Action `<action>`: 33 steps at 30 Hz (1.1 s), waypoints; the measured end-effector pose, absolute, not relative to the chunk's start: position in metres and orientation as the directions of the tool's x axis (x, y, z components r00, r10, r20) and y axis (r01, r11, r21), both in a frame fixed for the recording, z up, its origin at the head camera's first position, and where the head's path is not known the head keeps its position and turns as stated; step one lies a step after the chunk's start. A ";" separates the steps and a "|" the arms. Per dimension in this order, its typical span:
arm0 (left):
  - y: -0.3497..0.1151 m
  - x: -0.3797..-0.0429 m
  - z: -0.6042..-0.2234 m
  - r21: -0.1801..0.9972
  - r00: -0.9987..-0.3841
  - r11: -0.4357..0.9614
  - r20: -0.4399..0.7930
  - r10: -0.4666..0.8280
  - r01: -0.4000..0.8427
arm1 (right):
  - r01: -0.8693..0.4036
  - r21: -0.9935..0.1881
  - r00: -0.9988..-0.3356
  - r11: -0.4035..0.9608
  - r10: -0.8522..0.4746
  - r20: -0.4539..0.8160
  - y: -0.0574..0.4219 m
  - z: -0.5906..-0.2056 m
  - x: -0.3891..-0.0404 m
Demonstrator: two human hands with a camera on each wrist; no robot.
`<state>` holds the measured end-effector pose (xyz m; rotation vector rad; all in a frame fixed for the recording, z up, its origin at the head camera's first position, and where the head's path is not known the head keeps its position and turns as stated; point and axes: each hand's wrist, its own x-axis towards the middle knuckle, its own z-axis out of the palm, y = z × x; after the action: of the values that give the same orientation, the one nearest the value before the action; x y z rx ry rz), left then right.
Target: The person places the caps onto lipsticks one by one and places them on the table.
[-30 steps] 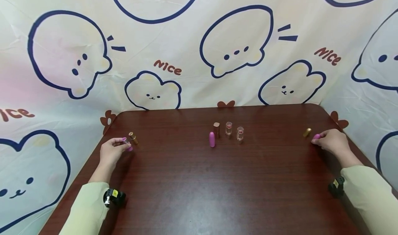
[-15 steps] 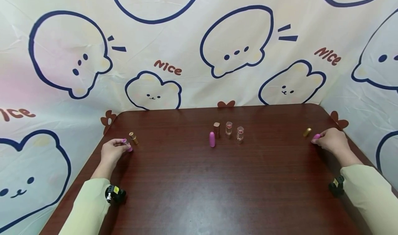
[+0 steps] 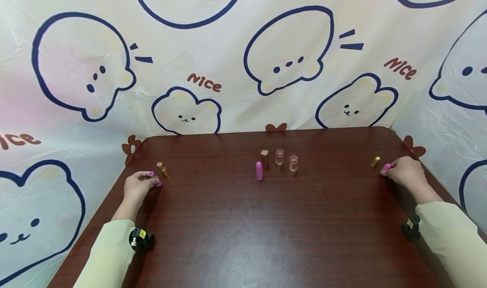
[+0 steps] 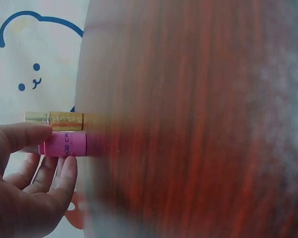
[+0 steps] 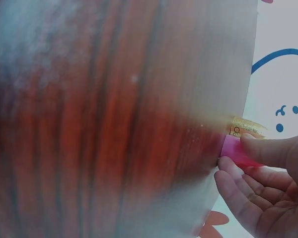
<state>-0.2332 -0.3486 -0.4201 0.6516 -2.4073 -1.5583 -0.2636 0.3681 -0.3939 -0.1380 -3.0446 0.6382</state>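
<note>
At the left of the table my left hand (image 3: 136, 190) pinches a pink lipstick tube (image 4: 67, 144) between thumb and fingers. Its pink base is at the table surface, and its other end is partly behind the thumb in the left wrist view. Right beside it stands a gold lipstick tube (image 3: 162, 169) without a cap. Across the table, my right hand (image 3: 409, 174) pinches a pink lipstick cap (image 5: 233, 148) with a rounded tip, low at the tabletop. A gold lipstick cap (image 3: 375, 161) stands close beside that one.
Near the back middle of the brown table (image 3: 243, 220) stand a pink rounded cap (image 3: 259, 171), a brown square-topped tube (image 3: 264, 159), a clear-topped lipstick (image 3: 279, 157) and another clear-topped lipstick (image 3: 293, 163). A printed cloth (image 3: 236, 110) hangs around the table's far edges.
My left hand has shifted very slightly down in the head view with the pink lipstick tube. The right hand and the other items look unmoved.
</note>
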 end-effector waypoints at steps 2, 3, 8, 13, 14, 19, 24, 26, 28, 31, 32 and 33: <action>-0.348 -0.232 -0.420 0.904 -0.879 0.337 -0.080 -0.470 -0.262 | 0.083 -0.405 -0.996 0.911 0.093 0.005 0.368 -0.394 -0.264; -0.344 -0.228 -0.413 0.903 -0.877 0.325 -0.104 -0.470 -0.281 | 0.082 -0.405 -0.996 0.911 0.091 0.004 0.368 -0.394 -0.265; -0.341 -0.225 -0.411 0.887 -0.878 0.374 -0.069 -0.473 -0.271 | 0.076 -0.401 -0.996 0.913 0.086 0.006 0.368 -0.395 -0.264; -0.345 -0.227 -0.416 0.882 -0.879 0.396 -0.041 -0.474 -0.255 | 0.080 -0.404 -0.996 0.911 0.091 0.009 0.368 -0.395 -0.262; -0.347 -0.228 -0.418 0.879 -0.882 0.403 -0.040 -0.469 -0.255 | 0.081 -0.407 -0.996 0.910 0.092 0.006 0.368 -0.395 -0.262; -0.364 -0.239 -0.439 0.859 -0.893 0.454 -0.008 -0.450 -0.237 | 0.087 -0.429 -0.996 0.899 0.087 -0.019 0.371 -0.394 -0.261; -0.379 -0.251 -0.462 0.848 -0.863 0.479 0.055 -0.502 -0.225 | 0.090 -0.441 -0.996 0.893 0.083 -0.036 0.374 -0.388 -0.259; -0.384 -0.255 -0.469 0.843 -0.844 0.491 0.088 -0.529 -0.219 | 0.092 -0.445 -0.996 0.891 0.090 -0.026 0.375 -0.385 -0.258; -0.388 -0.258 -0.471 0.844 -0.835 0.495 0.113 -0.539 -0.206 | 0.090 -0.455 -0.995 0.886 0.096 -0.008 0.375 -0.380 -0.257; -0.392 -0.260 -0.470 0.844 -0.823 0.508 0.160 -0.544 -0.172 | 0.094 -0.477 -0.993 0.874 0.119 0.022 0.374 -0.371 -0.254; -0.392 -0.260 -0.469 0.842 -0.822 0.515 0.174 -0.542 -0.162 | 0.108 -0.508 -0.992 0.855 0.129 0.007 0.372 -0.367 -0.253; -0.393 -0.260 -0.469 0.834 -0.818 0.530 0.195 -0.541 -0.151 | 0.107 -0.516 -0.991 0.850 0.133 0.014 0.370 -0.363 -0.251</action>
<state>-0.2602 -0.3928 -0.4686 0.5655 -2.3376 -1.2144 -0.2510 0.3704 -0.3634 -0.1929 -2.9738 0.8250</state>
